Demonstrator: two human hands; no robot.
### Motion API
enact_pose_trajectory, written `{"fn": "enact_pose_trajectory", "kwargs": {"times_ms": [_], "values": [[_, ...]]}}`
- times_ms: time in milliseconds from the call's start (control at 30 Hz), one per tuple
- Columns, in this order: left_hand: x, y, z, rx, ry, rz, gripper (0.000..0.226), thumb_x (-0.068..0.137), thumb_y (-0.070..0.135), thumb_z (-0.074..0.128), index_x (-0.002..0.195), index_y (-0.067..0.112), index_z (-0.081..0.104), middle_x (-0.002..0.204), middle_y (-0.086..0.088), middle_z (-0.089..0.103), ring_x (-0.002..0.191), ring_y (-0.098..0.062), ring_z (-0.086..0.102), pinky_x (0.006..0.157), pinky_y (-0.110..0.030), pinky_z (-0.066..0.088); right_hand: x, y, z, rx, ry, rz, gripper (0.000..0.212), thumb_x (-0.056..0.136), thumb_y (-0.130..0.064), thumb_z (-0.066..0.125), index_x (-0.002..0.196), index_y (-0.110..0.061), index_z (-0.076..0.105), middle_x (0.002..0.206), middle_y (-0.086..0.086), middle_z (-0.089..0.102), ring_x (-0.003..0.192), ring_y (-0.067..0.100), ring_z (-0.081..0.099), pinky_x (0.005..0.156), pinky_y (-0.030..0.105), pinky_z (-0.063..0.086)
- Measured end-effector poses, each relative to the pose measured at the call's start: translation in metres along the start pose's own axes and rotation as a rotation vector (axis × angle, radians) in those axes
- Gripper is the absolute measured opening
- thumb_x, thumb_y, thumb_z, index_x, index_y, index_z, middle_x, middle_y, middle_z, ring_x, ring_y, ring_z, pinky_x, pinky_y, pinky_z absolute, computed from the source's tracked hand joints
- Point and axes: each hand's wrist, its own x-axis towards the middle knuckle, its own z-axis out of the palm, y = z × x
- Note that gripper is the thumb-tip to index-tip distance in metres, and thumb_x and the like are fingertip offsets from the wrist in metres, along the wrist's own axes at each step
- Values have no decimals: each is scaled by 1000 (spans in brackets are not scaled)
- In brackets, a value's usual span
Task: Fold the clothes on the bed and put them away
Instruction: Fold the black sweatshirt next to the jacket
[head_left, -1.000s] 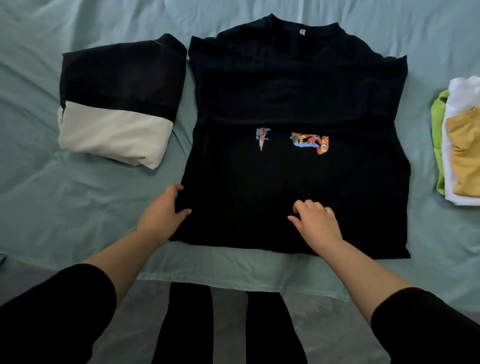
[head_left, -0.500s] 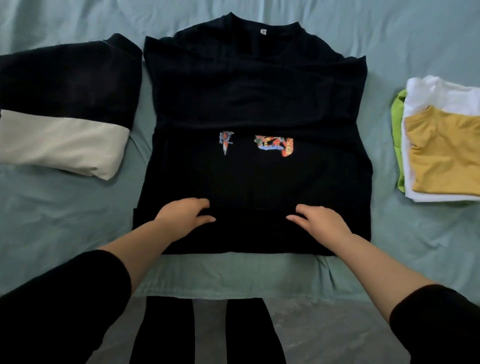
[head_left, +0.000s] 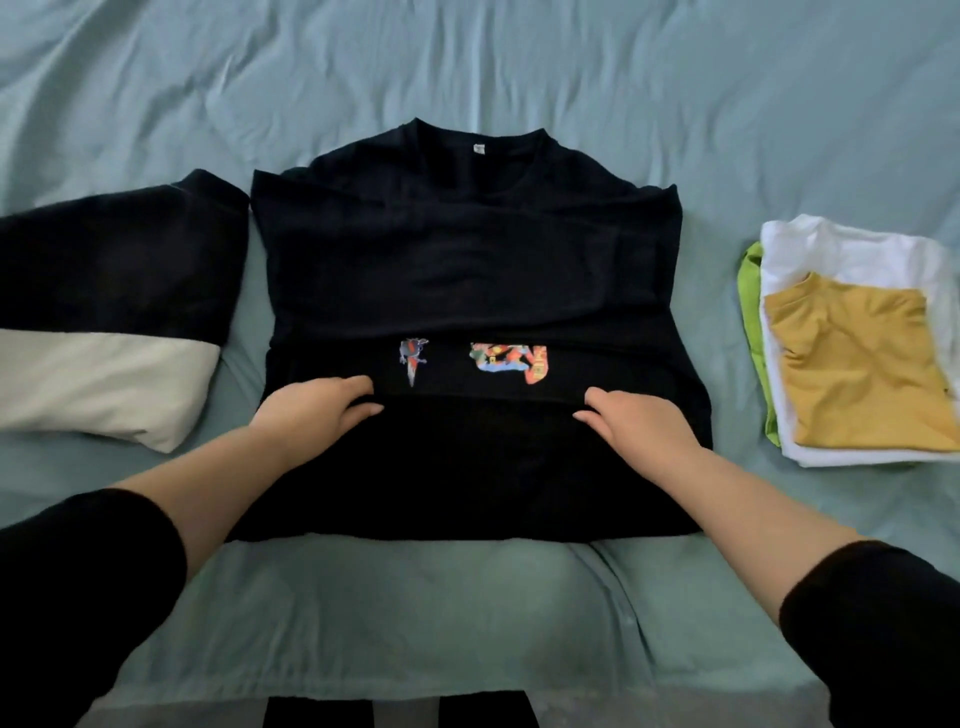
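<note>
— Where is the black shirt?
— On the bed, lying flat.
— What holds it?
— The left hand and right hand each pinch its folded near edge, it seems.

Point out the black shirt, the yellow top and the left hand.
black shirt (head_left: 467, 270), head view, upper chest.
yellow top (head_left: 857, 364), head view, folded front.
left hand (head_left: 317, 410), head view, back of hand.

On bed, shirt central, folded sweater left, stacked tops right
</note>
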Motion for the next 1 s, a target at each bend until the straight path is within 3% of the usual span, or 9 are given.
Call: {"fn": "enact_pose_trajectory", "kwargs": {"times_ms": [133, 300, 367, 467, 533, 600, 833, 933, 1000], "values": [[62, -6, -68, 112, 181, -4, 32, 95, 57, 37, 101, 29, 52, 91, 6, 62, 81, -23, 63, 60, -33, 41, 66, 23, -55, -149, 235, -20, 31, 100, -44, 37, 89, -16, 45, 65, -5, 40, 52, 19, 41, 42, 29, 19], [137, -17, -131, 258, 409, -28, 32, 97, 53, 36, 100, 25, 53, 93, 4, 61, 84, -25, 62, 58, -35, 39, 154, 41, -103, -228, 358, 37, 24, 103, -32, 34, 94, -15, 48, 79, 0, 55, 64, 20, 44, 57, 31, 31], [159, -21, -133, 222, 378, -42, 26, 99, 45, 39, 105, 24, 53, 101, 1, 63, 93, -27, 61, 74, -39, 44, 175, 46, -101, -207, 325, 84, 19, 103, -27, 35, 99, -16, 50, 88, 0, 59, 77, 22, 52, 69, 32, 31], [173, -32, -117, 120, 240, -141, 23, 100, 37, 43, 114, 22, 52, 114, -1, 62, 104, -26, 59, 90, -40, 37, 188, 49, -83, -169, 216, 133, 14, 102, -25, 37, 104, -19, 49, 93, -3, 61, 91, 22, 55, 83, 35, 34], [171, -39, -106, 128, 252, -174, 28, 100, 37, 43, 121, 21, 52, 118, -3, 60, 108, -27, 57, 90, -39, 37, 189, 50, -74, -155, 222, 157, 15, 102, -25, 37, 101, -20, 51, 85, -6, 58, 85, 20, 52, 89, 36, 34], [168, -39, -104, 281, 378, -154, 26, 100, 38, 42, 117, 24, 54, 111, -1, 62, 105, -26, 56, 88, -39, 35, 190, 50, -74, -127, 277, 184, 16, 102, -24, 36, 99, -21, 52, 81, -7, 56, 83, 20, 49, 91, 37, 32], [203, -27, -168, 465, 531, -161, 24, 102, 35, 34, 102, 24, 55, 95, 1, 60, 93, -24, 53, 82, -38, 25, 232, 69, -128, -136, 360, 277, 12, 98, -15, 42, 99, -22, 52, 89, -2, 63, 95, 24, 54, 99, 43, 27], [220, -24, -175, 552, 442, -256, 21, 101, 31, 35, 105, 23, 55, 102, -1, 58, 103, -25, 49, 89, -40, 26, 251, 62, -136, -178, 366, 287, 11, 94, -10, 48, 99, -19, 51, 89, -3, 60, 98, 24, 52, 108, 46, 23], [223, -25, -162, 553, 342, -346, 23, 99, 26, 40, 119, 25, 51, 122, -5, 51, 121, -27, 39, 105, -46, 21, 254, 52, -129, -170, 360, 282, 17, 95, -13, 49, 110, -20, 51, 107, -1, 59, 113, 24, 49, 116, 49, 14]]}}
